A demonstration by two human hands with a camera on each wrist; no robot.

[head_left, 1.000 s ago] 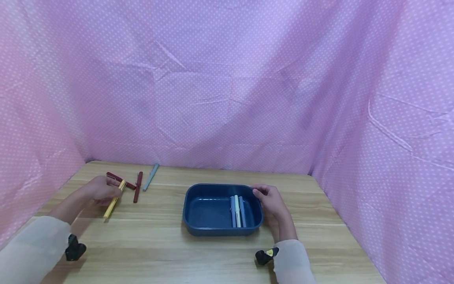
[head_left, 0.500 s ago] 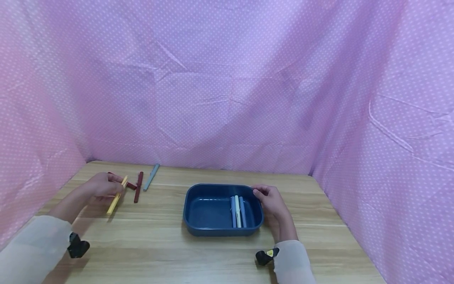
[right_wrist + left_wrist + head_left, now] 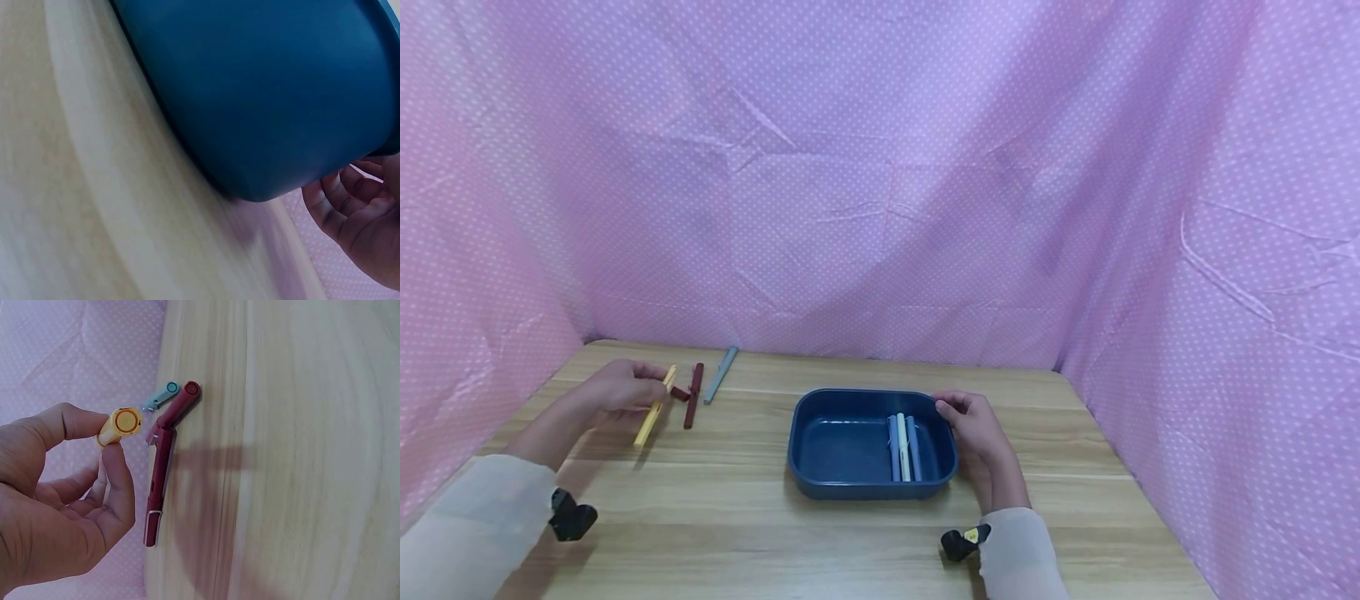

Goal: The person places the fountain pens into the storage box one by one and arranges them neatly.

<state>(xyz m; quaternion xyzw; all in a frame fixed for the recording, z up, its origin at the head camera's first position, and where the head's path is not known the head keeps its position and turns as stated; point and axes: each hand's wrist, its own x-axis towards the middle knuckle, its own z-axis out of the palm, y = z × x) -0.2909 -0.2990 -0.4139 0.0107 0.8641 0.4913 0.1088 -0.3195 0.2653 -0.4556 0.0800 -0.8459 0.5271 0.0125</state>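
Observation:
Between thumb and fingertips my left hand [image 3: 625, 390] pinches a yellow pen [image 3: 646, 427], held above the table. The left wrist view shows that yellow pen [image 3: 127, 420] end-on. Just beyond it, two dark red pens [image 3: 693, 397] lie touching on the wood, one partly hidden by the hand in the head view. A grey-green pen [image 3: 721, 375] lies to their right. My right hand [image 3: 973, 425] grips the right back corner of a dark blue box [image 3: 842, 490], thumb at the rim and fingers outside. Inside, two blue pens [image 3: 913, 450] flank a pale cream-green pen [image 3: 903, 450].
The box stands on a light wooden table [image 3: 737, 533]. Pink dotted cloth [image 3: 850, 208] hangs behind the table and along both sides. Each wrist carries a small black camera, such as the left camera [image 3: 572, 517].
The left hand has moved slightly right and away from me with the yellow pen, now covering more of one red pen. The right hand and the box have stayed put.

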